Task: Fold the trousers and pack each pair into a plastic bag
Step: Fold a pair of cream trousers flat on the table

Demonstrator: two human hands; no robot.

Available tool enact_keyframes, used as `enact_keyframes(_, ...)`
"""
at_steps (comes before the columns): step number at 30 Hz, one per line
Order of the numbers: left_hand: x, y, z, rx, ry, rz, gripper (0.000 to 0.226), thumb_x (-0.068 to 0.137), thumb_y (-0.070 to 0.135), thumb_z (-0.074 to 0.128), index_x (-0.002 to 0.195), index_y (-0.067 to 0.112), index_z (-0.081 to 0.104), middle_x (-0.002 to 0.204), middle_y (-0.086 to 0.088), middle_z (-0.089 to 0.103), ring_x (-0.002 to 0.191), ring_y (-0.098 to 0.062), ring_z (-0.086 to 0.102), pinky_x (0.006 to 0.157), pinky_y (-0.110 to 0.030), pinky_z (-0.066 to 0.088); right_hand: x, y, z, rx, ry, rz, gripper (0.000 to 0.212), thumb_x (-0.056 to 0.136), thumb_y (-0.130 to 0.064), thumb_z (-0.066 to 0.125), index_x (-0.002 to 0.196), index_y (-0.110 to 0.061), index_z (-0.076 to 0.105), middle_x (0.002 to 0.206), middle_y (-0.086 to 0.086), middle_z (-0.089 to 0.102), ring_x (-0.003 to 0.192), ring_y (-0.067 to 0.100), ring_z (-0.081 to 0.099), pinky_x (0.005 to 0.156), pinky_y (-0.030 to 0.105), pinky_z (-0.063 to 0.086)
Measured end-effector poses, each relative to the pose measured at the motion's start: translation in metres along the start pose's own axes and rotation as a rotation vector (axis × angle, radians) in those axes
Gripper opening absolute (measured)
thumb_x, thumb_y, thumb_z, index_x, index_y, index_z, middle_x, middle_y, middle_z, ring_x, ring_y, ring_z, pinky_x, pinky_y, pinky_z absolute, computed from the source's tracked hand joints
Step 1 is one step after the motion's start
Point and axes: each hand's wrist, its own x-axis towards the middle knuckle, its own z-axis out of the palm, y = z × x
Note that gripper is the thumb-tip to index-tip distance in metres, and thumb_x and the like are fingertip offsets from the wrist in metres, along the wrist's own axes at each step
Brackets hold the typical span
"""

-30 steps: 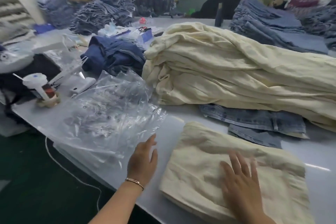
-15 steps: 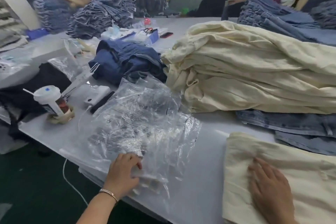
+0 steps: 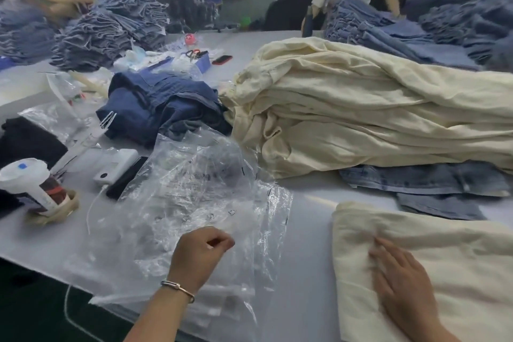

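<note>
A folded pair of cream trousers (image 3: 449, 247) lies at the table's near right. My right hand (image 3: 402, 283) rests flat on it with straight fingers. To the left lies a stack of clear plastic bags (image 3: 194, 203), crumpled on top. My left hand (image 3: 200, 253) is curled over the stack near the front edge, and its fingertips pinch the top bag. A big heap of unfolded cream trousers (image 3: 374, 116) fills the middle right of the table.
Denim trousers (image 3: 427, 178) lie under the cream heap; dark blue ones (image 3: 161, 103) sit behind the bags. A lidded cup (image 3: 33, 186), power bank (image 3: 116, 166) and black phone (image 3: 126, 178) stand at the left. Two other people work at denim stacks (image 3: 111, 28) behind.
My left hand moved left from the table onto the plastic bags and curled to pinch the top one. The view swung left, so the folded cream trousers now sit further right.
</note>
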Motion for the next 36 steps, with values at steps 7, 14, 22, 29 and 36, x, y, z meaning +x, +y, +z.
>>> enact_keyframes(7, 0.01, 0.103, 0.121, -0.097, -0.144, 0.095, 0.036, 0.063, 0.022, 0.084, 0.056, 0.024, 0.048, 0.058, 0.006, 0.053, 0.055, -0.006, 0.046, 0.055, -0.022, 0.039, 0.003, -0.036, -0.028, 0.869, -0.338, 0.454, 0.008, 0.083, -0.015, 0.074, 0.086, -0.012, 0.067, 0.073, 0.007, 0.071, 0.065, 0.014, 0.064, 0.058, 0.017, 0.045)
enact_keyframes(14, -0.023, 0.142, 0.183, -0.061, -0.317, 0.304, 0.002, 0.081, 0.03, 0.071, 0.081, 0.03, 0.069, 0.069, 0.012, 0.057, 0.066, -0.001, 0.053, 0.065, -0.017, 0.043, 0.022, -0.01, -0.046, 1.108, -0.314, 0.825, 0.027, 0.098, -0.01, 0.05, 0.073, -0.003, 0.055, 0.059, 0.018, 0.065, 0.042, 0.022, 0.057, 0.045, 0.027, 0.041)
enact_keyframes(22, -0.043, 0.133, 0.179, -0.038, -0.241, -0.008, 0.017, 0.08, 0.017, 0.074, 0.068, 0.025, 0.065, 0.064, 0.008, 0.062, 0.061, -0.001, 0.054, 0.063, -0.015, 0.043, 0.05, 0.036, -0.064, 1.128, -0.576, 0.653, 0.02, 0.098, -0.006, 0.043, 0.084, -0.001, 0.057, 0.064, 0.016, 0.068, 0.047, 0.021, 0.058, 0.047, 0.024, 0.039)
enact_keyframes(29, -0.039, 0.133, 0.17, -0.108, 0.171, -0.278, 0.014, 0.095, 0.019, 0.056, 0.081, 0.02, 0.053, 0.053, -0.003, 0.059, 0.041, -0.01, 0.048, 0.047, -0.026, 0.041, 0.108, 0.113, -0.066, 0.119, -0.59, 0.061, 0.049, 0.08, -0.054, 0.069, 0.113, -0.022, 0.053, 0.113, -0.007, 0.054, 0.107, 0.017, 0.051, 0.085, 0.031, 0.043)
enact_keyframes(36, -0.066, 0.152, 0.222, 0.274, -0.142, -0.303, 0.03, 0.075, 0.06, 0.063, 0.085, 0.046, 0.038, 0.066, 0.015, 0.06, 0.057, 0.009, 0.05, 0.054, -0.01, 0.034, 0.152, 0.144, -0.043, -0.089, -0.937, -0.078, 0.108, 0.058, -0.058, 0.083, 0.146, -0.021, 0.033, 0.148, -0.003, 0.038, 0.132, 0.02, 0.041, 0.106, 0.033, 0.038)
